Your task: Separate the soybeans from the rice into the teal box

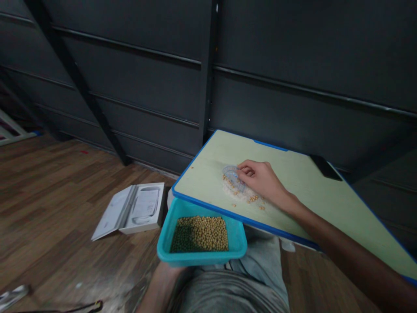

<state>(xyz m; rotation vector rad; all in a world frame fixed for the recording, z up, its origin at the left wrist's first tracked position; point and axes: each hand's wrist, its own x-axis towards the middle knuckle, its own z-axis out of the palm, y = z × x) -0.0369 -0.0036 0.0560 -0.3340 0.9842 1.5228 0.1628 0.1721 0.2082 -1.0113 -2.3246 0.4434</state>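
Note:
My right hand (256, 174) is over the pale board, its thumb and fingertips drawn together in a pinch. Whatever is between the fingertips is too small to make out. Beneath and beside them lie scattered yellowish beans (253, 199) and a patch of whitish grains (243, 194), near a round bluish pattern (229, 170). Against the board's front edge is a turquoise plastic tub (239, 243) with many round yellowish beans (203, 232) in it. My left forearm (164, 282) runs up under the tub; the left hand itself is hidden there.
The board (276, 165) has a blue rim, and a black phone (325, 168) lies at its far right. An open white box (143, 208) stands on the wooden floor (65, 226) to the left. Behind the board rises a dark panelled wall (156, 78).

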